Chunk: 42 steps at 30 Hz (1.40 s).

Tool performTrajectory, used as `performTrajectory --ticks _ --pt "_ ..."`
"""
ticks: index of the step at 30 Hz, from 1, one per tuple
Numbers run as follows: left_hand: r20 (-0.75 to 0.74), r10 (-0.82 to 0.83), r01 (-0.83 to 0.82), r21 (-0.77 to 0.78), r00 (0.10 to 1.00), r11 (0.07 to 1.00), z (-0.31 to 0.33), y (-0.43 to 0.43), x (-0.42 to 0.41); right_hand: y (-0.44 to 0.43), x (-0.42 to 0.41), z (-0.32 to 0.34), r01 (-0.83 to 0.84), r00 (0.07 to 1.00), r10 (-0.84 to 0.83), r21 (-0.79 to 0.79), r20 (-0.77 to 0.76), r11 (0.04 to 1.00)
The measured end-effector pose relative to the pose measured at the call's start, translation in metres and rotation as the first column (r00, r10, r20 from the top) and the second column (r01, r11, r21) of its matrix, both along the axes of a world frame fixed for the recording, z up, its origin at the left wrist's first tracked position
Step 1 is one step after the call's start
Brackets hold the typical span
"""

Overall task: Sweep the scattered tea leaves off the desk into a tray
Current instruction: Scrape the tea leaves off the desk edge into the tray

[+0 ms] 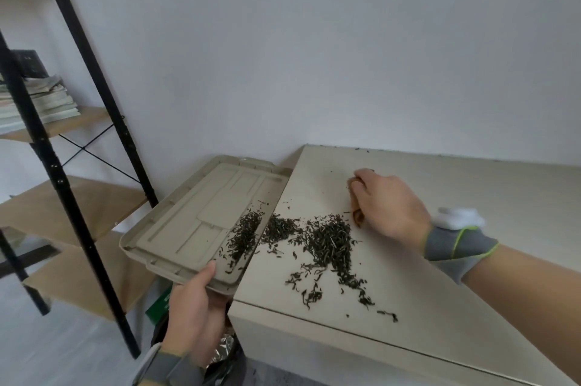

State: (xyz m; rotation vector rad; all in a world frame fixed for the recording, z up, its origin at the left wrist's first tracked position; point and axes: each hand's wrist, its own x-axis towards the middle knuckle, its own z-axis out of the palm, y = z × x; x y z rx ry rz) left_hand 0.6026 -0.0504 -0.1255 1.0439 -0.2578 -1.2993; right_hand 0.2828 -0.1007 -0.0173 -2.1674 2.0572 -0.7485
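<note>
Your desk (pixel 440 228) fills the frame from 3 to 6 o'clock. Off its left edge, at 9 o'clock from the leaf pile, the tray (pixel 195 222) sits tilted, its right rim touching the desk edge. Your left hand (pixel 195 316) clamps the tray's near corner, thumb on top. Your right hand (pixel 386 206), at 2 o'clock from the pile, has its fingers closed around a brown tool (pixel 357 216). Most leaves (pixel 330 241) lie on the desk; 1 smaller heap is already inside the tray.
</note>
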Motion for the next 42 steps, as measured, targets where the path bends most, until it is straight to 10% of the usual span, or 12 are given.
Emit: performTrajectory --ticks 7,24,31,42 --pt "-0.058 0.030 -0.035 -0.076 0.998 0.996 -0.008 0.026 0.013 0.067 0.005 -0.012 0.127 0.916 -0.086 0.079 -0.391 0.989" --pt "-0.053 0.021 -0.026 -0.101 0.998 0.995 -0.001 0.050 0.017 0.008 0.180 0.002 -0.051 0.974 0.092 0.197 -0.207 0.979" --pt "-0.077 0.014 -0.022 -0.111 0.997 0.994 -0.005 0.048 0.016 0.055 0.087 0.023 0.140 0.986 -0.133 0.074 -0.098 0.987" --pt "-0.106 0.026 -0.038 -0.109 0.994 0.993 -0.002 0.054 0.014 0.164 0.035 -0.027 0.258 0.897 -0.217 0.056 -0.385 0.965"
